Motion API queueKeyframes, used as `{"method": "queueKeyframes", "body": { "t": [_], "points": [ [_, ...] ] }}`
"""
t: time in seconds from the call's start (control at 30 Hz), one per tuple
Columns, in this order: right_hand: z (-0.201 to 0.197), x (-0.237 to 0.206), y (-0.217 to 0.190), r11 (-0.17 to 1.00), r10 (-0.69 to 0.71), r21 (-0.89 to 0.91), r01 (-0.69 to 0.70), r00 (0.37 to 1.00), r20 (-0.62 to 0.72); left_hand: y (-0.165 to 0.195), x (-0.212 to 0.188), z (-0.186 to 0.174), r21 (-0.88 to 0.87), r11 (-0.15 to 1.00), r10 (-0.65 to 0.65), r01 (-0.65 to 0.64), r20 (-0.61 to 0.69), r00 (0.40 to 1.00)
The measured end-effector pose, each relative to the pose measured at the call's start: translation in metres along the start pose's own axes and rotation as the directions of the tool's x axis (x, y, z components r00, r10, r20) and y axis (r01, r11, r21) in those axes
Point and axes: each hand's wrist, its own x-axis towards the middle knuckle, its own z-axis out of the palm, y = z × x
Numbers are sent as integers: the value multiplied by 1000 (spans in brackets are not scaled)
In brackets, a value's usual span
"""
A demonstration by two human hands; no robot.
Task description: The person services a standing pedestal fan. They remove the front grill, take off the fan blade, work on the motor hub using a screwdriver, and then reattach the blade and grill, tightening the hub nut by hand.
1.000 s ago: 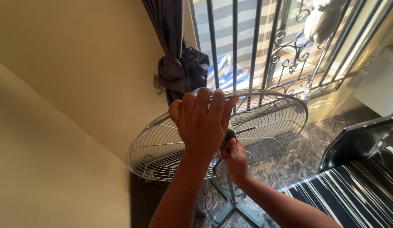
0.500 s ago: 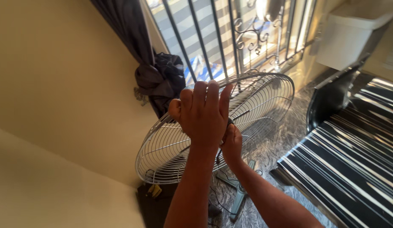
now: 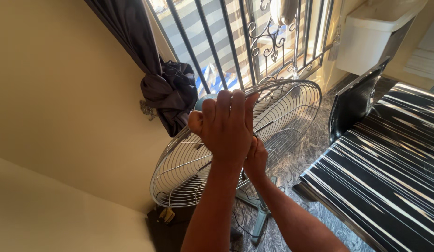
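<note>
My left hand [image 3: 226, 128] lies flat on the back of the fan [image 3: 235, 149], fingers pressed side by side and pointing up over its centre. The wire grille tilts so its face looks up toward the window. My right hand [image 3: 255, 158] sits just below and behind the left, at the fan's hub. Most of it is hidden, so I cannot tell whether its fingers are curled, pinching or loose.

The fan's upper rim comes close to the window bars [image 3: 235, 37]. Its left rim is near the knotted curtain [image 3: 168, 93] and the wall [image 3: 53, 93]. Its lower rim hangs over the floor [image 3: 315, 154] beside the stand [image 3: 261, 219]. To the right, the striped table [image 3: 389, 168] has its near edge just beside my right forearm. A strip of bare floor lies between the fan and the table. A black chair back [image 3: 354, 100] stands at the table's far edge.

Against half a second ago, both hands keep the same grip on the fan. The view has shifted slightly, so the fan sits a little higher and further right, and more of the table shows.

I count one fan, one curtain, one table, one chair back and two hands.
</note>
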Motion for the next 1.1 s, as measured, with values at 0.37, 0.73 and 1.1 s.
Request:
{"method": "queueKeyframes", "body": {
  "t": [0.37, 0.73, 1.1],
  "points": [
    [-2, 7, 11, 999, 21, -37, -21, 1000, 14, 4, -1, 6, 15, 1000, 2, -2, 3, 1000],
    [-40, 38, 51, 820, -382, -321, 474, 871, 308, 10, 6, 5, 53, 999, -1, -1, 31, 1000],
    [-87, 74, 43, 351, -511, -450, 821, 571, 642, 15, 9, -10, 27, 1000, 4, -9, 162, 987]
  ]
}}
